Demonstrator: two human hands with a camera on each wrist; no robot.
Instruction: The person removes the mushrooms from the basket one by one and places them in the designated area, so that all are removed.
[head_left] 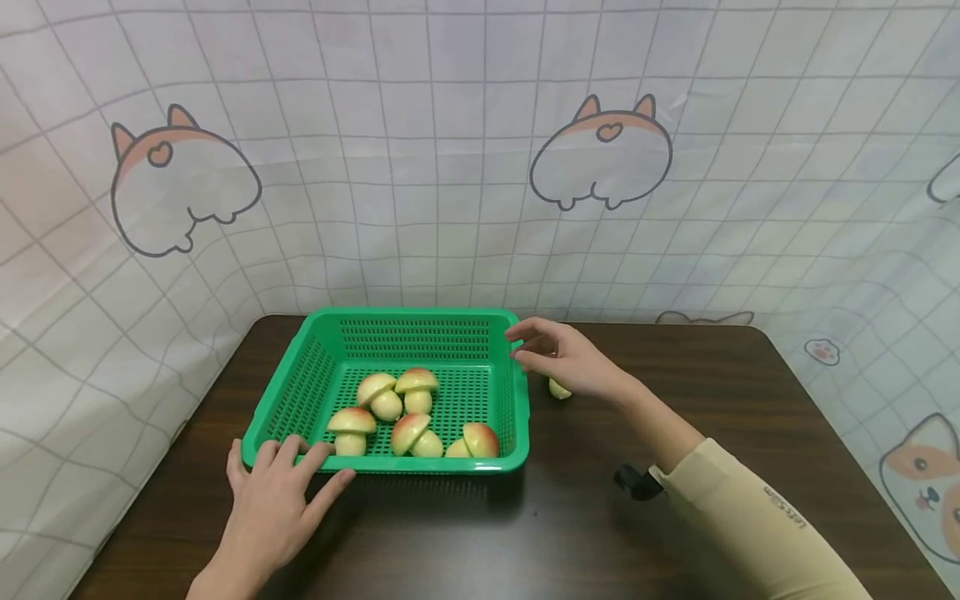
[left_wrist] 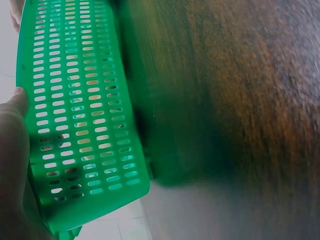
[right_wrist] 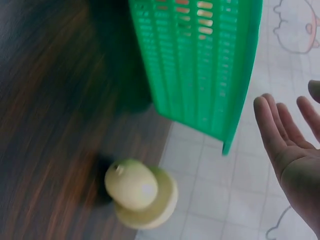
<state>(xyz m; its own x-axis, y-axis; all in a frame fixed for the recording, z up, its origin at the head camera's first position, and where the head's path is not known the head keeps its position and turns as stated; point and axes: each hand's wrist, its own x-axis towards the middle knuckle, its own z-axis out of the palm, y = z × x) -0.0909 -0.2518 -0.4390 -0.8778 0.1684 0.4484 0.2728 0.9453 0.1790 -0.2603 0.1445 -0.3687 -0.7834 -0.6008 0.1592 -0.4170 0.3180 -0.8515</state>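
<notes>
A green plastic basket (head_left: 465,465) with slotted walls stands on the dark table. Several toy-like mushrooms (head_left: 351,422), with yellow stems and red-tinged caps, lie inside toward its front. My left hand (head_left: 273,504) grips the front-left corner, fingers over the rim and thumb along the front; the left wrist view shows the thumb (left_wrist: 19,100) at the rim. Over the basket's right rim hovers my right hand (head_left: 566,358), fingers spread and loosely bent, holding nothing. Another mushroom (right_wrist: 137,187) lies on the table right of the basket, mostly hidden behind the right hand in the head view.
The dark wood table (head_left: 675,375) reaches right and forward of the basket. A white gridded curtain (head_left: 450,167) with cartoon animals hangs close behind and at both sides. A black strap piece (head_left: 637,482) shows beside the right sleeve (head_left: 750,517).
</notes>
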